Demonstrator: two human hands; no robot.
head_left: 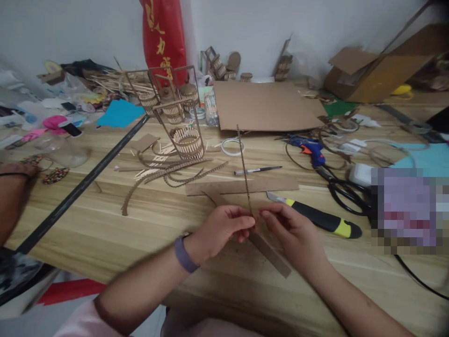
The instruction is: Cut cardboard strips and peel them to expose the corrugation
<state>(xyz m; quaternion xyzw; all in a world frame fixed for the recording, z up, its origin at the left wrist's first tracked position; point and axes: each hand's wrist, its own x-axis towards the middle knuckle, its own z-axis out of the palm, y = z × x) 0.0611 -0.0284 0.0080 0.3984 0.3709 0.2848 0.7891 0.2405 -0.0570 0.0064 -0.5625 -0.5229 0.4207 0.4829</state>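
Observation:
My left hand (224, 229), with a purple band at the wrist, pinches the lower end of a thin corrugated cardboard strip (243, 164) that points away from me. Close to its right, my right hand (294, 234) has thumb and index finger pressed together; what they hold, if anything, is too small to make out. Beneath the hands a flat brown cardboard strip (271, 255) lies diagonally. A wider cardboard strip (259, 186) and a pen (257, 171) lie beyond. The black and yellow utility knife (315, 217) is just past my right hand.
Small stick-and-cardboard baskets (187, 142) stand at back left, near curved corrugated strips (175, 171). A large cardboard sheet (263, 105) lies behind. At right are a blue glue gun (310, 147), black scissors (347, 194) and cables. Another person's arm (14, 196) rests at the far left.

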